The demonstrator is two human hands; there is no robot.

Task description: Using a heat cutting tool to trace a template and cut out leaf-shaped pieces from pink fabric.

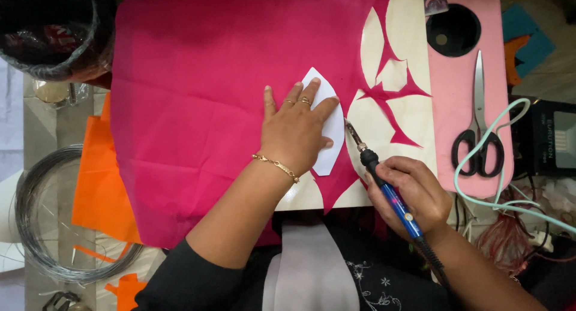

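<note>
My left hand [295, 131] lies flat with fingers spread on a white leaf-shaped paper template [330, 125], pressing it onto a large magenta fabric sheet [198, 101]. My right hand [414, 194] grips a blue pen-like hot cutting tool [384, 182] whose metal tip touches the fabric at the template's right edge. A black cord runs from the tool back under my wrist. To the right of the template, several leaf-shaped holes in the fabric show a pale board [414, 113] underneath.
Black-handled scissors [478, 131] lie on a pink sheet [462, 89] at the right, with a black disc [453, 29] above them. A pale green cable [498, 167] loops nearby. Orange fabric [99, 185], a coil of wire [42, 221] and a black bin [48, 29] sit at the left.
</note>
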